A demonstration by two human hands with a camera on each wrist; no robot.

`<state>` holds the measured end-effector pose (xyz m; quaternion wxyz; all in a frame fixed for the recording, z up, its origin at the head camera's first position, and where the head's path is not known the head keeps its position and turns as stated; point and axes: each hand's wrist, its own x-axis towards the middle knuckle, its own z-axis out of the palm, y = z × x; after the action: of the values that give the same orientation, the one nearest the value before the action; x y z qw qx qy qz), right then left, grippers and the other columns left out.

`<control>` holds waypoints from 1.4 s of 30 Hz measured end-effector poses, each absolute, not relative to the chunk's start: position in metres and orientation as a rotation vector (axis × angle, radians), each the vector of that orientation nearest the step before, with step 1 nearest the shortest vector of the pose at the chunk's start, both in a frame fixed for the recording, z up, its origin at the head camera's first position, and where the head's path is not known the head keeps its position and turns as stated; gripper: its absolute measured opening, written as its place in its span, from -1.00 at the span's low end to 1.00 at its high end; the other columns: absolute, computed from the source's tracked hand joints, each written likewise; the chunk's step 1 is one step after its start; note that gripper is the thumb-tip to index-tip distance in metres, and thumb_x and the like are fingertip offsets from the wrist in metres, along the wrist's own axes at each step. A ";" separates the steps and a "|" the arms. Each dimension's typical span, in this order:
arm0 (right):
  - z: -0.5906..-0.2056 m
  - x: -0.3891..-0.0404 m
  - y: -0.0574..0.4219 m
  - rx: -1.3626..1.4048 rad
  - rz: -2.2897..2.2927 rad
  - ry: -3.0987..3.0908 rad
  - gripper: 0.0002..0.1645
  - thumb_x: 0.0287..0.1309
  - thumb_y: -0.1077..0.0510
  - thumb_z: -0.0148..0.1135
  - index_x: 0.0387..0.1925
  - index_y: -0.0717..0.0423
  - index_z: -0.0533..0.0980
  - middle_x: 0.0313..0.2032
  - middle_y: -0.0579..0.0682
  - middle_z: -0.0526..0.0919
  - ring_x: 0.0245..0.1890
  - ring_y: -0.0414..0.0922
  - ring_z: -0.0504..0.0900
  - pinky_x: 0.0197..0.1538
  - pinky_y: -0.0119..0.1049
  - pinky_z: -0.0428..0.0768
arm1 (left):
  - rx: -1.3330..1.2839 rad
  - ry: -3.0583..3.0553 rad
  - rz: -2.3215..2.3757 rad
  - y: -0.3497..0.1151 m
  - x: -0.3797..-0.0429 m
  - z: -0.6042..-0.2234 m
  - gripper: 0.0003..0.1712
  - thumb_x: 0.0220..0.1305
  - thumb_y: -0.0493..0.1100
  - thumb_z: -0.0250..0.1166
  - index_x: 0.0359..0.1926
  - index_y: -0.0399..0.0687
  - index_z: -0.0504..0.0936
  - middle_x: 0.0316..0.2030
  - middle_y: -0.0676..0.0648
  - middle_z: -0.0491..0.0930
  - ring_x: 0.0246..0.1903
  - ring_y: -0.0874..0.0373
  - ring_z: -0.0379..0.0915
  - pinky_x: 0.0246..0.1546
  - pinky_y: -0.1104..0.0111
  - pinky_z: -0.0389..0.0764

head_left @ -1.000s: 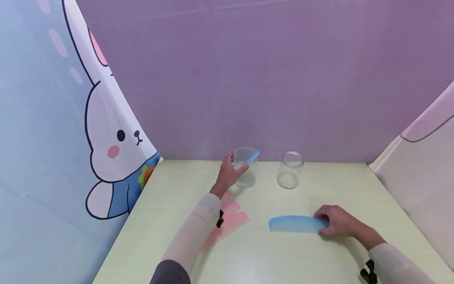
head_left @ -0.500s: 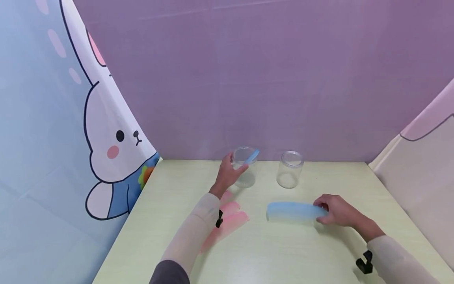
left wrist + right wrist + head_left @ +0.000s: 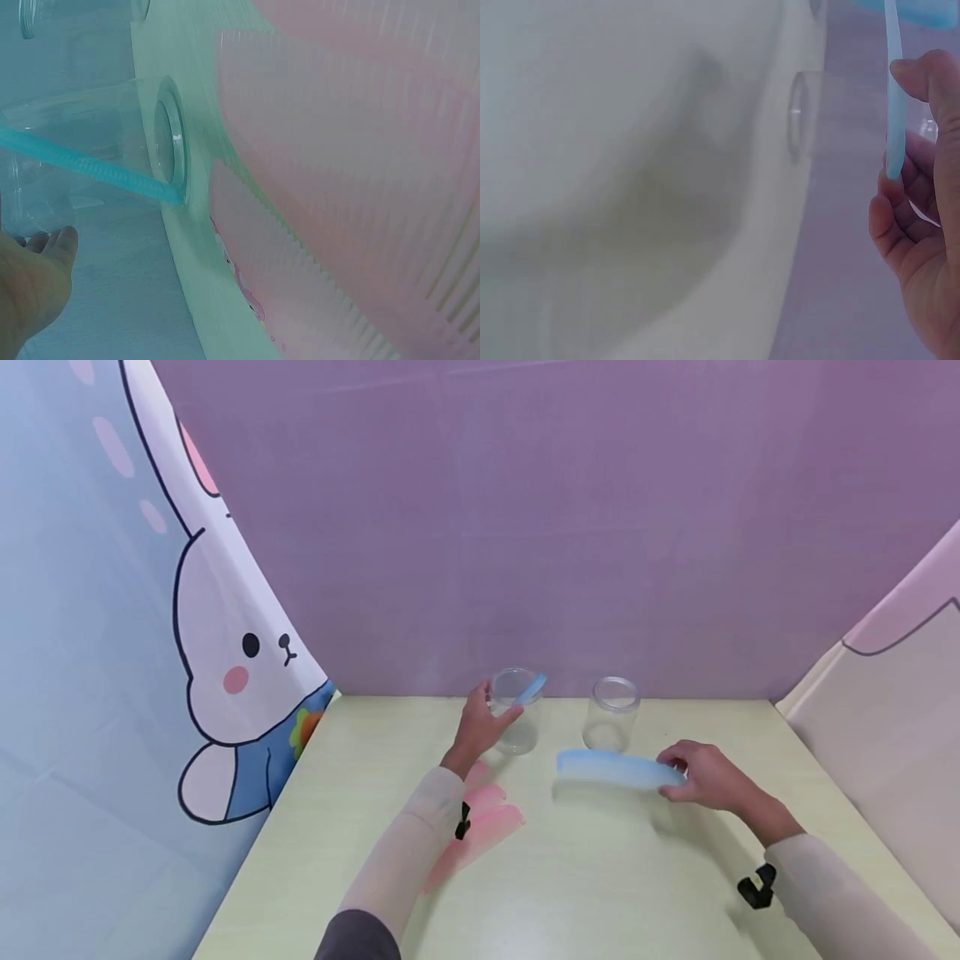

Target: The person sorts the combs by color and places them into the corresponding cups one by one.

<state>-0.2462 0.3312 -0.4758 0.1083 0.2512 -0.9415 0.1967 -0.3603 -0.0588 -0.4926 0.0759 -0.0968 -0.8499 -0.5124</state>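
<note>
Left hand (image 3: 477,725) grips jar (image 3: 522,737); right hand (image 3: 705,775) pinches blue comb (image 3: 611,768); only left wrist resolves pink combs' teeth (image 3: 442,281).

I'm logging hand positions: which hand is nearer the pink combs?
Left: the left hand is just beyond the pink combs, holding a clear jar; the right hand is farther off to their right, holding a blue comb.

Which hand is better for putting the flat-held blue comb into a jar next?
Probably the right hand: it pinches the blue comb above the table. The left hand is busy holding the left-hand jar, where another blue comb leans inside.
</note>
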 end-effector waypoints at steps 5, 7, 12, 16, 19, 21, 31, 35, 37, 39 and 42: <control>-0.460 -0.252 0.327 0.696 0.566 -2.779 -0.56 -0.16 0.05 0.58 -0.21 0.16 0.67 -0.33 -0.12 0.66 -0.37 -0.30 0.52 -0.32 -0.38 0.57 | -0.295 -2.542 -1.547 -0.060 -0.361 -0.493 0.03 0.20 0.24 0.44 0.51 -0.14 0.22 0.38 -0.28 0.39 0.35 -0.16 0.36 0.33 -0.08 0.44; -0.456 -0.254 0.325 0.693 0.561 -2.780 -0.55 -0.15 0.05 0.58 -0.19 0.16 0.67 -0.32 -0.10 0.66 -0.36 -0.28 0.53 -0.32 -0.37 0.57 | -0.288 -2.541 -1.553 -0.060 -0.361 -0.493 0.04 0.20 0.24 0.44 0.51 -0.14 0.21 0.38 -0.28 0.38 0.36 -0.15 0.35 0.34 -0.08 0.44; -0.449 -0.259 0.322 0.687 0.551 -2.757 -0.57 -0.15 0.03 0.57 -0.22 0.16 0.66 -0.34 -0.08 0.66 -0.38 -0.26 0.52 -0.35 -0.37 0.54 | -0.266 -2.551 -1.557 -0.060 -0.358 -0.493 0.06 0.22 0.24 0.42 0.53 -0.16 0.17 0.40 -0.28 0.35 0.38 -0.16 0.33 0.35 -0.07 0.42; -0.443 -0.263 0.319 0.662 0.544 -2.752 -0.58 -0.15 0.02 0.57 -0.24 0.16 0.66 -0.34 -0.05 0.66 -0.39 -0.22 0.52 -0.34 -0.33 0.54 | -0.256 -2.561 -1.542 -0.060 -0.356 -0.492 0.06 0.23 0.23 0.41 0.54 -0.16 0.15 0.41 -0.30 0.34 0.38 -0.17 0.33 0.35 -0.06 0.42; -0.437 -0.266 0.317 0.631 0.550 -2.761 -0.57 -0.12 0.02 0.56 -0.22 0.18 0.66 -0.33 -0.02 0.68 -0.38 -0.19 0.55 -0.32 -0.28 0.56 | -0.252 -2.565 -1.536 -0.060 -0.356 -0.491 0.06 0.22 0.24 0.41 0.54 -0.15 0.15 0.41 -0.29 0.34 0.37 -0.16 0.33 0.34 -0.06 0.43; -0.433 -0.269 0.314 0.613 0.557 -2.768 -0.55 -0.11 0.01 0.55 -0.21 0.20 0.66 -0.33 0.01 0.69 -0.37 -0.16 0.56 -0.30 -0.25 0.57 | -0.252 -2.565 -1.534 -0.060 -0.356 -0.490 0.06 0.23 0.23 0.41 0.55 -0.15 0.14 0.41 -0.27 0.34 0.37 -0.16 0.33 0.33 -0.06 0.44; -0.427 -0.280 0.299 0.529 0.581 -2.751 -0.54 -0.10 -0.03 0.53 -0.23 0.23 0.67 -0.34 0.07 0.70 -0.37 -0.08 0.58 -0.29 -0.18 0.55 | -0.262 -2.571 -1.528 -0.060 -0.355 -0.493 0.05 0.24 0.23 0.41 0.54 -0.16 0.15 0.40 -0.29 0.35 0.36 -0.16 0.34 0.34 -0.05 0.44; -0.423 -0.286 0.295 0.507 0.587 -2.765 -0.54 -0.07 -0.01 0.51 -0.22 0.27 0.67 -0.32 0.11 0.72 -0.37 -0.08 0.59 -0.30 -0.20 0.54 | -0.253 -2.575 -1.532 -0.059 -0.354 -0.493 0.05 0.24 0.21 0.41 0.54 -0.15 0.14 0.40 -0.26 0.35 0.37 -0.15 0.33 0.34 -0.05 0.43; -0.421 -0.289 0.292 0.503 0.577 -2.770 -0.55 -0.06 -0.01 0.50 -0.24 0.27 0.67 -0.33 0.11 0.71 -0.38 -0.07 0.57 -0.31 -0.21 0.52 | -0.248 -2.578 -1.528 -0.058 -0.354 -0.493 0.04 0.25 0.21 0.41 0.55 -0.14 0.14 0.40 -0.24 0.36 0.37 -0.14 0.33 0.35 -0.04 0.43; -0.418 -0.292 0.290 0.499 0.553 -2.773 -0.57 -0.05 -0.02 0.48 -0.27 0.25 0.65 -0.35 0.09 0.69 -0.39 -0.07 0.55 -0.32 -0.21 0.50 | -0.249 -2.578 -1.523 -0.058 -0.354 -0.493 0.04 0.25 0.22 0.40 0.54 -0.14 0.15 0.39 -0.23 0.36 0.37 -0.13 0.34 0.35 -0.03 0.43; -0.413 -0.294 0.285 0.497 0.527 -2.781 -0.58 -0.04 -0.03 0.45 -0.29 0.25 0.64 -0.35 0.10 0.68 -0.36 -0.03 0.54 -0.27 -0.14 0.51 | -0.250 -2.577 -1.517 -0.057 -0.354 -0.493 0.03 0.25 0.23 0.40 0.54 -0.15 0.16 0.38 -0.22 0.37 0.36 -0.13 0.35 0.35 -0.02 0.44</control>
<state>-0.2942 0.2852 -0.4127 0.1337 0.1715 -0.9590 0.1817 -0.3538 -0.0568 -0.4934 0.0701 -0.0829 -0.8567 -0.5043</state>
